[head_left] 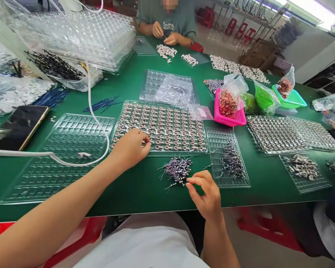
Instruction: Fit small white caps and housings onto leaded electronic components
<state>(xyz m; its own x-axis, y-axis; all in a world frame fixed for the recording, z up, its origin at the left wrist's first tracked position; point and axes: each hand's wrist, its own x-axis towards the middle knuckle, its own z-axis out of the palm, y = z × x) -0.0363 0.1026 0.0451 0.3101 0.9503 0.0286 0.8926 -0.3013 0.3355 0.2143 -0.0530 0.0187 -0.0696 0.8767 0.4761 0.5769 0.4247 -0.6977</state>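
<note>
My left hand reaches over the lower left of a clear plastic tray. Rows of small pale parts with round ends fill this tray. The left fingers are curled together, and whatever they may hold is hidden. At the right edge of a loose pile of small components with thin wire leads, my right hand closes thumb and forefinger in a pinch. What lies between those fingertips is too small to make out. More leaded components lie heaped on a clear tray just right of the pile.
Left lie a ribbed tray, a white cable and a phone. Stacked trays stand behind. A pink basket and filled trays are right. Across the table, a co-worker handles something small.
</note>
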